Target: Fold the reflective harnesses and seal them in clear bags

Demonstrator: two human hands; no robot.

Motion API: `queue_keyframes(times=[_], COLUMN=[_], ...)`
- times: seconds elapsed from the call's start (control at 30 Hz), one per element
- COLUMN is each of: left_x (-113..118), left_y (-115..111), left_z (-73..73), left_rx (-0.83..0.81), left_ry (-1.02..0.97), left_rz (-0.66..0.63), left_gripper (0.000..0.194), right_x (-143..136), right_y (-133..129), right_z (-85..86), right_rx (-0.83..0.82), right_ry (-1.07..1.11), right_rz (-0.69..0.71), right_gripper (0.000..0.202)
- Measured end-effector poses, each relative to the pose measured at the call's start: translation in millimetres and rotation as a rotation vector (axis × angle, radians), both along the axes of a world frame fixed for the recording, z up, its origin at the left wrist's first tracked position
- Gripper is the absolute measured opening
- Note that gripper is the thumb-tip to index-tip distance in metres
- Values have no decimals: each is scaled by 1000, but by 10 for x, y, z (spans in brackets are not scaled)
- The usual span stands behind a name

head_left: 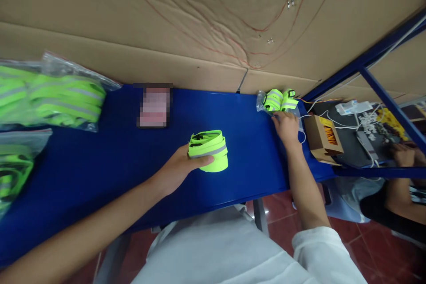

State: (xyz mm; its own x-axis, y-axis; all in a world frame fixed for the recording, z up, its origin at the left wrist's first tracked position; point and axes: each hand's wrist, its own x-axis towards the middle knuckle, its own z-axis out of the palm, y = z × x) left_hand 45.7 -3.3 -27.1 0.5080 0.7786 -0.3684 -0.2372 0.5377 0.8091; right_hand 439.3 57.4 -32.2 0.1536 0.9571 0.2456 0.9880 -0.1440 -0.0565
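My left hand [181,162] is wrapped around a rolled neon yellow-green reflective strap [210,153], with the thumb across its front. A grey reflective stripe runs round the roll, and dark parts show inside it. Over at the back right, my right hand [288,128] has its fingers curled at the near edge of a clear plastic bag [260,101]. Rolled reflective straps [274,99] of the same colour, with black buckles, lie at this bag. The fingertips are partly hidden, so their exact grip is hard to see.
Clear bags of neon straps [66,97] fill the left of the blue table [246,151]. A blurred pinkish rectangle [153,106] is near the cardboard backing. Rightward stand an open cardboard box [321,140], white cables and a blue metal frame [382,93]. A co-worker's hand [404,155] shows beyond it.
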Motion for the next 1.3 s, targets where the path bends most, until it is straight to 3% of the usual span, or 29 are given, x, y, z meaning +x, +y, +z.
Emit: queue_keyframes(times=[0.1, 0.23, 0.3, 0.37, 0.43, 0.5, 0.63, 0.73, 0.8, 0.87, 0.97, 1.07, 1.17, 1.3], left_x=[-84, -147, -163, -182, -205, -229, -254, -252, -246, -243, -259, -290, -303, -255], left_y=[20, 75, 91, 91, 80, 68, 72, 96, 107, 109, 114, 121, 87, -40], left_z=[0, -7, -22, -39, -48, -46, -37, -68, -106, -147, -184, -174, -126, -75], left_rx=[-11, -6, 9, 12, -3, -22, -13, -22, -30, -35, -55, -52, -19, 48], left_ry=[1, -71, -98, -116, -130, -125, -89, -131, -185, -245, -270, -230, -219, -173], left_rz=[22, 45, 41, 47, 54, 64, 96, 47, 11, -11, -19, -23, -132, -313], left_gripper=[62, 62, 61, 60, 59, 59, 60, 55, 52, 51, 48, 52, 64, 85], right_x=[9, -5, -109, -313, -600, -917, -1383, -1515, -1563, -1614, -1680, -1710, -1734, -1795], right_y=[66, 82, 80, 75, 57, 5, -211, -386, -478, -549, -597, -577, -564, -640], right_z=[80, 410, 541, 561, 453, 269, 23, 29, 30, -6, -72, -72, -26, 0], right_rx=[77, 276, 425, 488, 365, 160, -71, -310, -388, -359, -212, -108, -120, -108], right_ry=[28, 128, 387, 801, 1145, 1390, 1516, 1752, 1764, 1621, 1367, 1291, 1343, 1147], right_rz=[-16, -30, 34, 140, 212, 197, 261, 522, 702, 765, 688, 582, 572, 621], right_gripper=[27, 35, 34, 29, 26, 34, 38, 70, 85, 75, 38, 18, 12, 15])
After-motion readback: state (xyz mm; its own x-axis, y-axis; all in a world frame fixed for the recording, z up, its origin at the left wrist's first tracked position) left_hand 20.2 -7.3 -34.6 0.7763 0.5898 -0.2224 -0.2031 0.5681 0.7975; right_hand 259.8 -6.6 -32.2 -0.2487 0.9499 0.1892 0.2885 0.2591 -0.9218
